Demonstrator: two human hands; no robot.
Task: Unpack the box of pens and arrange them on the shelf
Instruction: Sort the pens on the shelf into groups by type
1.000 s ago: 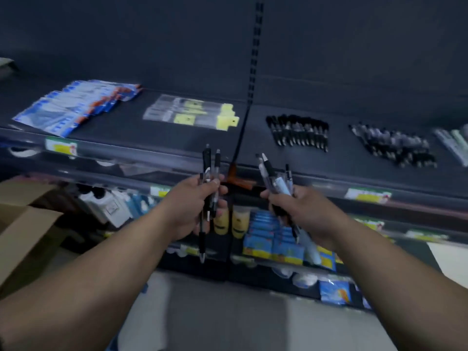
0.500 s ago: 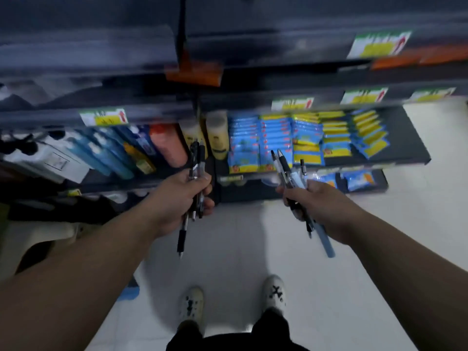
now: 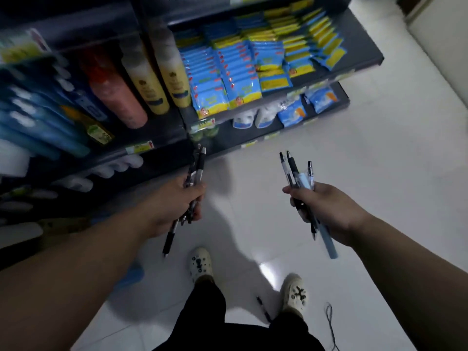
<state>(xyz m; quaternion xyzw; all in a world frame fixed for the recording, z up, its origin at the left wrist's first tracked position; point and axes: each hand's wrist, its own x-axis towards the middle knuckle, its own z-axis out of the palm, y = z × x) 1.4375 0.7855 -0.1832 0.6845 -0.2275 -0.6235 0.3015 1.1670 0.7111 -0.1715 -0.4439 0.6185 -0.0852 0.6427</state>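
The left hand (image 3: 174,206) has its fingers curled tight around a bundle of dark pens (image 3: 196,171). The right hand (image 3: 326,211) grips a second bundle (image 3: 295,171), which includes a light blue pen (image 3: 328,241). Both bundles are held over the white floor (image 3: 379,160), apart from the shelf unit (image 3: 364,46). The shelves carry bottles (image 3: 157,72) and blue-yellow packets (image 3: 228,79). One loose pen (image 3: 263,309) lies on the floor between the shoes (image 3: 200,264), and a dark cord (image 3: 330,323) lies near it.

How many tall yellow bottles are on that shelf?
2. One yellow bottle stands right beside the red bottle; the other yellow bottle is next to it, by the blue packets. Others may be hidden behind them.
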